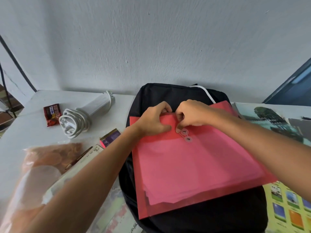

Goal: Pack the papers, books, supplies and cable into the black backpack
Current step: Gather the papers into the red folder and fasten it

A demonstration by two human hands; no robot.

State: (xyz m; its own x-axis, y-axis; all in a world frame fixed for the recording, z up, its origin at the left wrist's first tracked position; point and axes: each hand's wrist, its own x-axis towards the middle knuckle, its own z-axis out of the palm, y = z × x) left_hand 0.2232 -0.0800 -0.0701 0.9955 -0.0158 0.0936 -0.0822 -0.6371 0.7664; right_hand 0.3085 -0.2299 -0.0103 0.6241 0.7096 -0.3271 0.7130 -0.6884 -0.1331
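A red translucent envelope folder with papers inside lies flat on the black backpack in the middle of the table. My left hand grips the folder's flap at its top edge. My right hand pinches the thin string at the folder's two round clasp buttons. A white power strip with its coiled cable lies to the left on the table. A white cord shows behind the folder on the backpack.
On the white table lie a red snack packet, a purple wrapper, a clear bag of brown snacks, a pen and printed sheets. Books with pictures lie at the right. The wall stands close behind.
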